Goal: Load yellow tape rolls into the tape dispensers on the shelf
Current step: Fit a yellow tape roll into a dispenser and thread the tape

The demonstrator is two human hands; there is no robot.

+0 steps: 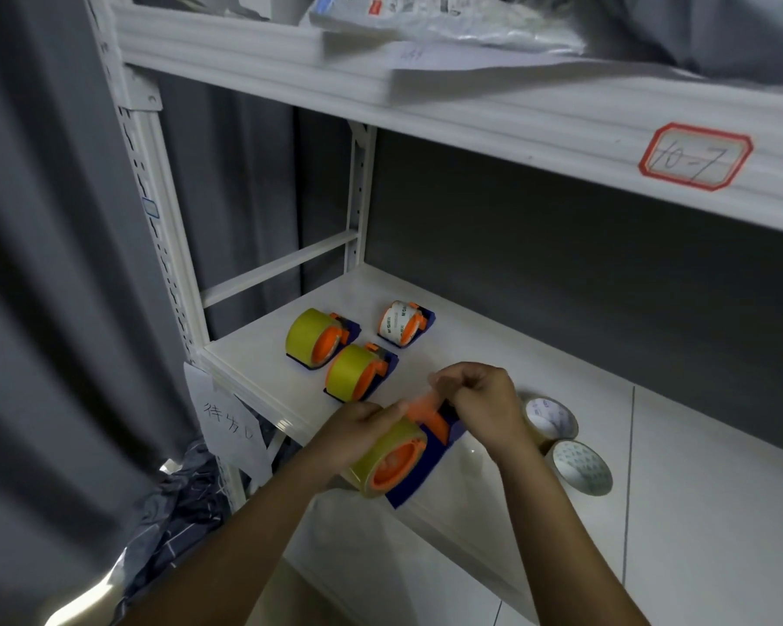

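- Left hand [358, 424] curled over yellow tape roll [383, 454] seated in blue dispenser [426, 463] at shelf [539, 445] front edge.
- Right hand [484, 399] pinches tape end at roll's 1 o'clock.
- Two bare rolls [566, 445] at 3 o'clock.
- Two loaded dispensers [335, 354], white-roll dispenser [405, 325] at 11–12 o'clock.

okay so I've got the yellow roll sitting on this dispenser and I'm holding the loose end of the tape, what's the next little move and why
Probably draw the tape end forward and lay it over the dispenser's front, by the cutter. The yellow roll already sits on the orange hub, steadied by the left hand, while the right hand pinches the tape end raised above the orange guide, not yet laid down.
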